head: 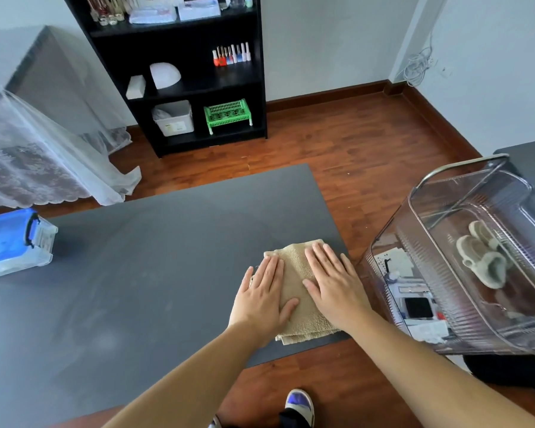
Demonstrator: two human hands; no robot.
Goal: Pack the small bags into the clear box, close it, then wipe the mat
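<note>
Smooth grey mat [136, 273]: left hand [261, 299], right hand [334, 285], fingers [274, 268] flat, press nubbly beige cloth [297, 273].

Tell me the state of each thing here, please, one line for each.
Mat: spread flat.
Cloth: folded, lying flat on the mat.
Left hand: open, flat on the cloth.
Right hand: open, flat on the cloth.
Box: closed, blue lid on, at the mat's left edge.

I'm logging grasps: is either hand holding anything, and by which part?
Nothing is gripped. The left hand and right hand lie flat, fingers straight, pressing on top of the folded beige cloth on the grey mat.
</note>
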